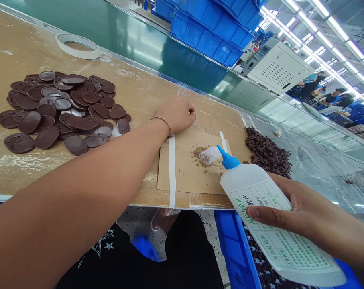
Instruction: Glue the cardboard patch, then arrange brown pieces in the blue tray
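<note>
My right hand (302,212) is wrapped around a white glue bottle (275,220) with a green-printed label and a blue nozzle. The bottle is tilted, its tip beside a small clear plastic piece (210,155) on a cardboard sheet (188,176) spotted with wet drops. From the frame I cannot tell whether the tip touches that piece. My left hand (178,114) is closed just above the sheet's far edge, fingers curled down; anything inside them is hidden. Left of it lies a heap of brown oval pieces (82,122), some with small holes.
A roll of white tape (78,45) lies at the back left. Small dark brown bits (269,152) are heaped on the right. Behind runs a green conveyor belt (124,36), with blue crates (208,32) beyond. Under the table edge stands a blue bin (234,249). People sit far off.
</note>
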A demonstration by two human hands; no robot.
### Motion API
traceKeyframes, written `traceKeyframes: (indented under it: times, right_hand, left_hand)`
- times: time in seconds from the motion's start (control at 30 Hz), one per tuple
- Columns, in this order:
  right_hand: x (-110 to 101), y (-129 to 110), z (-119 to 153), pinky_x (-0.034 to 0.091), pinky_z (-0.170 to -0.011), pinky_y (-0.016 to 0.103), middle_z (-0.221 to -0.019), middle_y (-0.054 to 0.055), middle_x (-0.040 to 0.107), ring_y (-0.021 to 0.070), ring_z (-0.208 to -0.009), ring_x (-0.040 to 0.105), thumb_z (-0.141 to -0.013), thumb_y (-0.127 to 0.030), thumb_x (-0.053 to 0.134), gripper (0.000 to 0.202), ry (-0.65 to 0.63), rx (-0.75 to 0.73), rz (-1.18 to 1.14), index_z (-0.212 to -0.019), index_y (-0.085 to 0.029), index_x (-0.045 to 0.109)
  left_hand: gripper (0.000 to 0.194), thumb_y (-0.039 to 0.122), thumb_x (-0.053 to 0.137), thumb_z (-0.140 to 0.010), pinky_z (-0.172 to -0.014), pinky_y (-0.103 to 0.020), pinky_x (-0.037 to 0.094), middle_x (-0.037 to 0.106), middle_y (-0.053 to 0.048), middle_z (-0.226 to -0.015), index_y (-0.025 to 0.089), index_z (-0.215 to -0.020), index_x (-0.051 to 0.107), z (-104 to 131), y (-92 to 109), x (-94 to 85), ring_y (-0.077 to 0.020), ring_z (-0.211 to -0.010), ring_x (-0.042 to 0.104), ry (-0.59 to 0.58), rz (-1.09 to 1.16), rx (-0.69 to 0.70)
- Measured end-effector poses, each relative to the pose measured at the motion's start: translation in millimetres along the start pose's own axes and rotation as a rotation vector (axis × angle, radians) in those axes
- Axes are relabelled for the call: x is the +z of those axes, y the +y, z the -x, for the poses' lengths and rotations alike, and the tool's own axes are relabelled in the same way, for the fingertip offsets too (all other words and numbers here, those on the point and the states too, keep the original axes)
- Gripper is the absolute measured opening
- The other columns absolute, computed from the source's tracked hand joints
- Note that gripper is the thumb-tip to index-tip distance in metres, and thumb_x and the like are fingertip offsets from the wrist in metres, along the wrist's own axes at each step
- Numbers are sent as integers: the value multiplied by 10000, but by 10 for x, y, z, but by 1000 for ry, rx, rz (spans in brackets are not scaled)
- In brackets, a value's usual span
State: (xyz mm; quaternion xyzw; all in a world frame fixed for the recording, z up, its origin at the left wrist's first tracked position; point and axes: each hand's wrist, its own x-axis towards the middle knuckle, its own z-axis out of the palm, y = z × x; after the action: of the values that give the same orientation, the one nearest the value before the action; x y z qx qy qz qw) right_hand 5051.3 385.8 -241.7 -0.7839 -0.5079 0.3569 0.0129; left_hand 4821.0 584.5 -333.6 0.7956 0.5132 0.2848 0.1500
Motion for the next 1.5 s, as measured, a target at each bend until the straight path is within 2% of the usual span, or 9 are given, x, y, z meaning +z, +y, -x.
traceKeyframes:
  times: [0.13,0.3,0.5,0.7,0.87,1.17,1.5]
  right_hand:
    - [-2,7,14,579,-495,323,-825,35,766,339,-719,751,-595,-442,836,618,-30,-16,3,-1168,-292,657]
    - [-13,3,-5,600,-540,322,-867,34,778,341,-792,758,-607,-443,824,581,-2,-46,35,-1146,-298,664]
    - [-15,-32,6,588,-495,318,-870,38,791,343,-773,757,-609,-428,824,576,-18,-49,21,-1147,-297,665]
    - [-8,-64,24,592,-496,309,-902,45,800,365,-868,765,-620,-426,821,599,-13,-43,-3,-1186,-303,665]
    - [-33,45,-46,609,-514,333,-871,23,795,365,-804,763,-544,-404,835,651,-5,-37,24,-1169,-321,674]
    - [-26,92,-68,603,-524,317,-839,13,791,346,-798,758,-585,-418,829,589,0,-96,15,-1149,-327,687]
    - [-29,66,-65,609,-536,320,-838,20,795,350,-796,764,-598,-400,830,621,-7,-103,-11,-1197,-328,683]
  left_hand:
    - [284,298,533,-864,-755,-351,490,776,-39,-1005,226,-968,787,-7,2,7,-232,-944,681,6,8,1]
    - [287,289,542,-865,-744,-358,482,777,-45,-1002,221,-983,794,5,5,-3,-240,-939,684,7,15,-3]
    - [274,291,544,-871,-755,-352,484,779,-41,-1024,227,-971,791,15,17,-19,-235,-954,686,-6,13,-9]
    - [275,300,549,-874,-760,-351,492,774,-47,-1003,218,-981,790,7,14,-9,-236,-944,684,1,13,-4]
    - [289,288,542,-884,-762,-349,486,781,-45,-1033,215,-1008,793,6,21,-12,-235,-960,689,-7,6,-11]
    - [291,291,549,-890,-760,-343,486,787,-43,-1036,218,-1024,797,9,40,-24,-240,-978,699,-8,-4,-20]
    - [296,278,549,-886,-782,-369,501,782,-62,-1020,201,-1027,798,10,26,-10,-262,-974,699,-1,8,-10]
